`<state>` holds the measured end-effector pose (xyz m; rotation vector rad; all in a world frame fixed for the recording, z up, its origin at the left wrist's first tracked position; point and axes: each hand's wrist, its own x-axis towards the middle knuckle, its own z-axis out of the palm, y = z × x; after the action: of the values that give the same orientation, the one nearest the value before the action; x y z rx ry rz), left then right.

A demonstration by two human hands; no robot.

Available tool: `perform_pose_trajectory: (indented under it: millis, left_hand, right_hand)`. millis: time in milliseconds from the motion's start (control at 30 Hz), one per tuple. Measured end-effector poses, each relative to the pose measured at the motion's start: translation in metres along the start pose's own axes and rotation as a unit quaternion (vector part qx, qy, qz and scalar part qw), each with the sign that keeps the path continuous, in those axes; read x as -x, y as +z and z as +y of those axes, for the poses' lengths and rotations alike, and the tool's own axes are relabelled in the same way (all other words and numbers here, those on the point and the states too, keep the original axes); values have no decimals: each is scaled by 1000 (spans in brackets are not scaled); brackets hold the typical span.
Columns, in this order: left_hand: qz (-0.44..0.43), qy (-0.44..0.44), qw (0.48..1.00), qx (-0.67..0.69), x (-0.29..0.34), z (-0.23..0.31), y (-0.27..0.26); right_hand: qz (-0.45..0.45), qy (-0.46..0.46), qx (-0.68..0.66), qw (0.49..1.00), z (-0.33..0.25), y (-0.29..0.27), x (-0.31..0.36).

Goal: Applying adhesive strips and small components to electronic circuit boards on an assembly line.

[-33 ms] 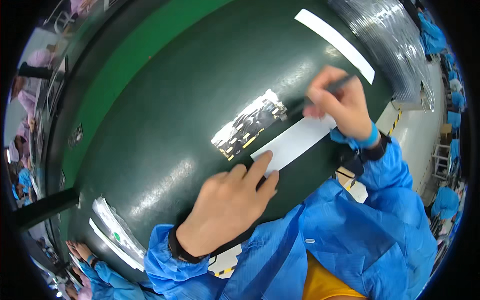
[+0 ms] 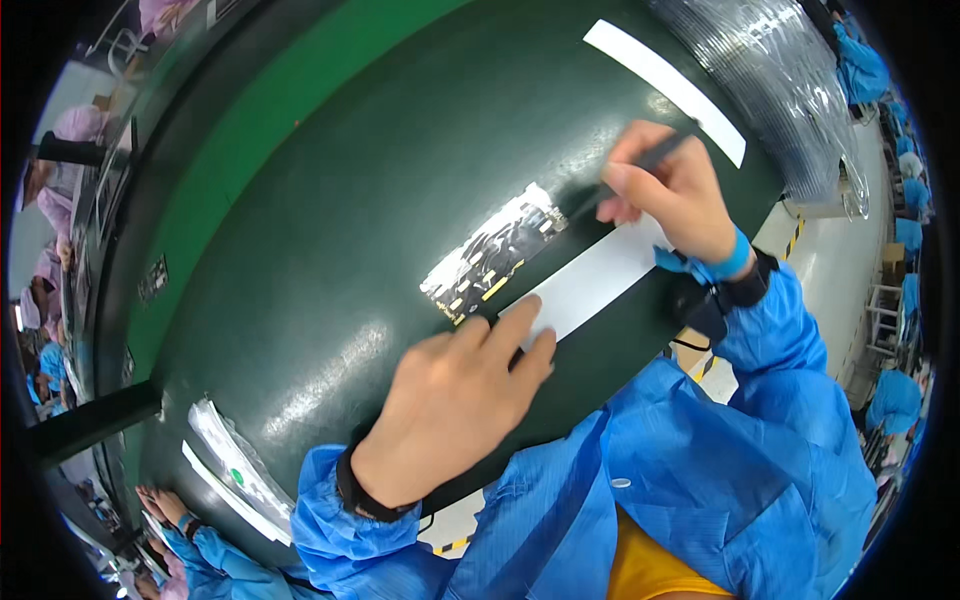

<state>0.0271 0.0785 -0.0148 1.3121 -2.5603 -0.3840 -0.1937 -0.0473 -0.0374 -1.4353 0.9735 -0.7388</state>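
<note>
My right hand is closed round a slim black pen-like tool; its lower end points down-left toward the right end of a circuit board. Whether the tip touches the board, I cannot tell. The board is dark with shiny patches and small gold and yellow parts, and lies flat on the dark green table. Beside its near edge is a long white strip. My left hand rests with its fingers apart, fingertips on the strip's left end; my right hand is over the other end.
Another white strip lies at the far right by a stack of clear plastic trays. Plastic-wrapped pieces are at the near left. A small board sits on the green band. A co-worker's hands show at lower left.
My right hand has shifted slightly left and up, with the black tool in it now less blurred. The left hand has hardly moved on the white strip.
</note>
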Motion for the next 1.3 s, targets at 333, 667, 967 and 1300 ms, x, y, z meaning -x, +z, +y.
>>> perform_pose_trajectory:
  millis: [333,667,967,1300]
  left_hand:
    - [21,-63,993,-100,-39,-24,16]
    - [29,-64,993,-99,-48,-27,21]
    - [24,-66,992,-103,-46,-25,20]
    - [20,-69,993,-90,-47,-22,20]
  right_hand:
    - [-58,20,-32,998,21,-5,-22]
    - [-93,0,-55,994,26,-6,-25]
    - [-96,-12,-38,995,28,-5,-24]
    - [-92,-23,-10,995,33,-5,-21]
